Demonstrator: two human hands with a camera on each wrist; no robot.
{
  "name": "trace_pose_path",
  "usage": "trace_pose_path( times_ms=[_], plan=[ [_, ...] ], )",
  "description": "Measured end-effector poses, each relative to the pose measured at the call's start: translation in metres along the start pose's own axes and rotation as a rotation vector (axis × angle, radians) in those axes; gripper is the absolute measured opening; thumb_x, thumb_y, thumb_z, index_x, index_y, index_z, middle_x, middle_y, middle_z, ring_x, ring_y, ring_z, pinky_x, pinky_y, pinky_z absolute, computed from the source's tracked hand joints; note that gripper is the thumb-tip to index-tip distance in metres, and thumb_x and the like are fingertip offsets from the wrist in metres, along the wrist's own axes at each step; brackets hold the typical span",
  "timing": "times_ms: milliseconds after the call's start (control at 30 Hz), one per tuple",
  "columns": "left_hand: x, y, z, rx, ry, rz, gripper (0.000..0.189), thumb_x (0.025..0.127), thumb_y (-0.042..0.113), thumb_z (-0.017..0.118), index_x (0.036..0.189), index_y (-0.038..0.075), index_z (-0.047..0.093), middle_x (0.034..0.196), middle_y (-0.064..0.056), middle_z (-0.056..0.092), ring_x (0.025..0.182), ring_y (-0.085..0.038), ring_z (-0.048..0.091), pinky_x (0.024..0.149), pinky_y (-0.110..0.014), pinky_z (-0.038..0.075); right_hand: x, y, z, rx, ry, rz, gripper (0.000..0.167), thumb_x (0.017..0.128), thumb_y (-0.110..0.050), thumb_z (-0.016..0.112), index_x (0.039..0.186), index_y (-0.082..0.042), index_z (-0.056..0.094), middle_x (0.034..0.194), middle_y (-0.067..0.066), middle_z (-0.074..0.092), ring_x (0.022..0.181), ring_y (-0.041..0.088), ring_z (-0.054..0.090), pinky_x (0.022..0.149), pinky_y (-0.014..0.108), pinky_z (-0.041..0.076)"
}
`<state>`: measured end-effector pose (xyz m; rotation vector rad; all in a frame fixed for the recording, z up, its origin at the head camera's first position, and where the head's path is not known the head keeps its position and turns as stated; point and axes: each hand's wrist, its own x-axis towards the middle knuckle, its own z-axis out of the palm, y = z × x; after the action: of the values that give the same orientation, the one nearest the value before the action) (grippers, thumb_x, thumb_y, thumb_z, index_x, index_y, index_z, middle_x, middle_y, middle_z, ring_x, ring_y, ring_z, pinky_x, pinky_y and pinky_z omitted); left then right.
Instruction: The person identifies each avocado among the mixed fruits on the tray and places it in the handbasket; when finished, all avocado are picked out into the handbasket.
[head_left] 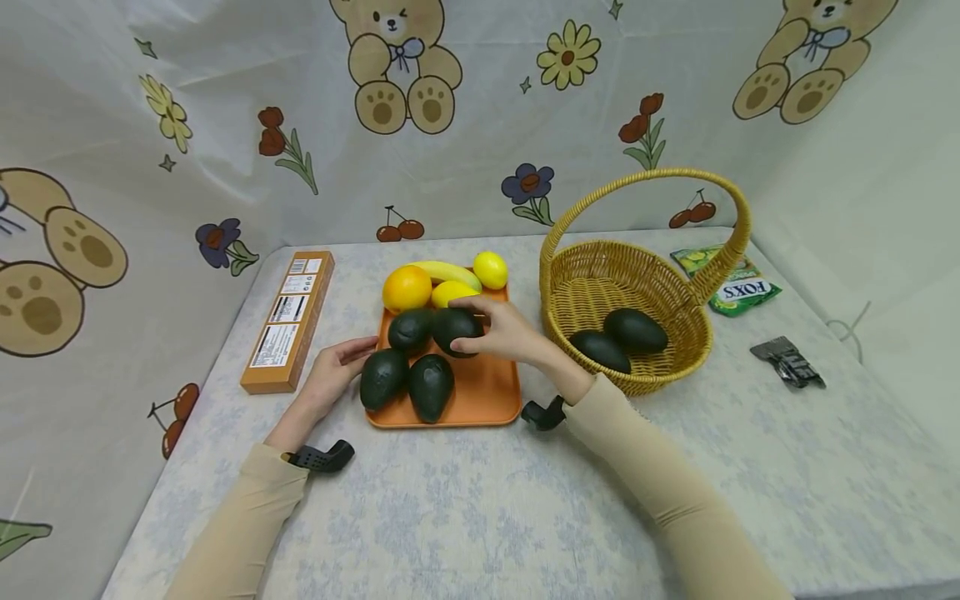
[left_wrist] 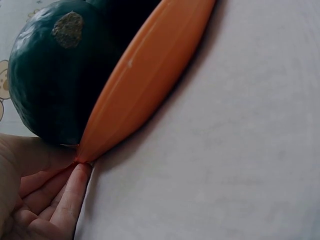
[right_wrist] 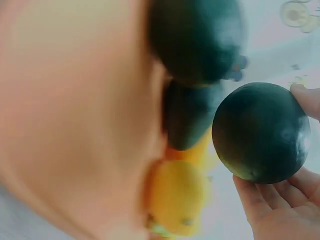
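An avocado [head_left: 454,325] is in my right hand [head_left: 510,329], over the orange tray [head_left: 487,393]. In the right wrist view the thumb and fingers curl round this dark green avocado [right_wrist: 260,135]. Three more avocados [head_left: 384,379] lie in the tray's left half. At the tray's left side is my left hand [head_left: 330,375]; the left wrist view shows its thumb and fingers pinching the tray's rim [left_wrist: 145,80], close by an avocado [left_wrist: 50,85]. An orange [head_left: 407,289], a banana [head_left: 446,271] and two lemons [head_left: 491,271] fill the tray's far end.
Right of the tray stands a wicker basket [head_left: 600,258] with a tall handle and two avocados [head_left: 636,330] inside. Beyond it lie a green FOX'S bag [head_left: 738,287] and a small black packet [head_left: 789,362]. A long brown box [head_left: 288,323] lies on the left. A patterned cloth [head_left: 480,150] hangs behind.
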<state>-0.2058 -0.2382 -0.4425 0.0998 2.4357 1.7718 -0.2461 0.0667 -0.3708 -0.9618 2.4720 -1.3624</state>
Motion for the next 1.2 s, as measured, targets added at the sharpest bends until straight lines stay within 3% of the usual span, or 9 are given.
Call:
trace_pose_path(
  times_ms=[200, 433, 633, 733, 867, 1200],
  plan=[
    [0.001, -0.001, 0.000, 0.007, -0.004, -0.003, 0.042, 0.096, 0.012, 0.055, 0.136, -0.001, 0.048, 0.131, -0.018, 0.053, 0.118, -0.027, 0.051, 0.088, -0.017, 0.045, -0.011, -0.024, -0.024, 0.116, -0.026, -0.074, 0.060, 0.081, -0.018, 0.076, 0.134, -0.006, 0.051, 0.130, 0.006, 0.053, 0.118, 0.018, 0.049, 0.101, 0.033, 0.039],
    [0.002, 0.002, 0.001, 0.011, -0.005, 0.003, 0.042, 0.096, 0.013, 0.055, 0.136, -0.001, 0.048, 0.132, -0.018, 0.053, 0.118, -0.027, 0.051, 0.091, -0.021, 0.044, -0.035, -0.044, -0.055, 0.076, -0.013, -0.152, 0.060, 0.079, -0.018, 0.078, 0.134, -0.010, 0.052, 0.131, 0.002, 0.052, 0.118, 0.015, 0.048, 0.101, 0.032, 0.038],
    [0.002, 0.001, 0.001, 0.016, -0.008, -0.007, 0.042, 0.097, 0.012, 0.055, 0.136, -0.001, 0.048, 0.132, -0.018, 0.053, 0.118, -0.027, 0.051, 0.092, -0.022, 0.044, -0.064, -0.046, -0.086, 0.062, 0.028, -0.186, 0.061, 0.080, -0.009, 0.076, 0.135, -0.009, 0.051, 0.131, 0.004, 0.052, 0.114, 0.017, 0.051, 0.098, 0.031, 0.042],
    [0.001, 0.001, 0.001, 0.023, -0.006, -0.004, 0.042, 0.097, 0.013, 0.055, 0.136, -0.001, 0.048, 0.132, -0.018, 0.053, 0.119, -0.027, 0.051, 0.093, -0.023, 0.044, -0.077, -0.042, -0.103, 0.038, 0.071, -0.177, 0.062, 0.079, -0.004, 0.076, 0.135, -0.010, 0.052, 0.130, 0.004, 0.053, 0.111, 0.018, 0.053, 0.096, 0.029, 0.043],
    [0.000, 0.003, 0.000, 0.028, -0.005, -0.007, 0.043, 0.097, 0.014, 0.055, 0.137, 0.000, 0.048, 0.132, -0.018, 0.053, 0.119, -0.027, 0.050, 0.094, -0.024, 0.044, -0.096, -0.032, -0.123, 0.024, 0.132, -0.103, 0.063, 0.078, 0.001, 0.075, 0.135, -0.009, 0.051, 0.130, 0.005, 0.052, 0.108, 0.018, 0.054, 0.091, 0.024, 0.046],
    [-0.002, 0.003, 0.000, 0.028, -0.005, 0.008, 0.042, 0.097, 0.011, 0.054, 0.136, -0.002, 0.048, 0.130, -0.019, 0.054, 0.117, -0.025, 0.052, 0.088, -0.016, 0.044, -0.142, 0.017, -0.151, 0.056, 0.179, 0.041, 0.055, 0.085, 0.000, 0.068, 0.136, -0.006, 0.049, 0.128, 0.005, 0.050, 0.100, 0.019, 0.057, 0.078, 0.021, 0.050]
  ],
)
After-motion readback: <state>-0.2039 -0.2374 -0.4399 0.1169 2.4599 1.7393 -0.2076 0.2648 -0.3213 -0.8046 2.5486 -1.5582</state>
